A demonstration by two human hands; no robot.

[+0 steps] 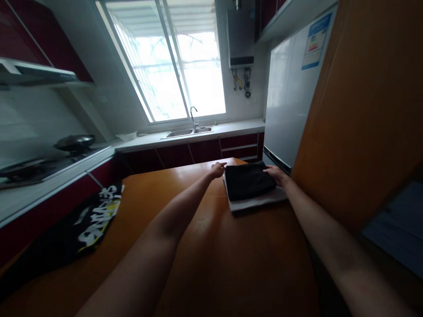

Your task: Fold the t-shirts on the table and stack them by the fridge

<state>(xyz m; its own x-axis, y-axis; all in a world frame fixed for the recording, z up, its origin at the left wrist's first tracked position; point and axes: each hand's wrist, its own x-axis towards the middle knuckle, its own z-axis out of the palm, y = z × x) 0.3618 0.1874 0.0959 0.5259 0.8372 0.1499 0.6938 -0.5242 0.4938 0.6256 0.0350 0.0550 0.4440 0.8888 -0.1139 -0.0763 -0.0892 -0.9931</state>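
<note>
A folded black cloth [249,180] lies on top of a folded pale cloth [256,203] toward the far right of the orange wooden table [205,237]. Beside the stack's left far corner is my left hand [218,169], with a finger stretched toward the cloth and nothing seen in it. My right hand [276,175] is at the right edge of the black cloth, its fingers resting over that edge and its thumb side partly hidden. At the table's left side, a black garment [76,233] with white lettering and yellow trim is spread out.
A tall wooden panel [357,110] and a white refrigerator [291,97] stand close on the right. Beyond the table runs a counter [231,127] with a sink [180,133]. On the left, a pan [75,143] sits on the stove.
</note>
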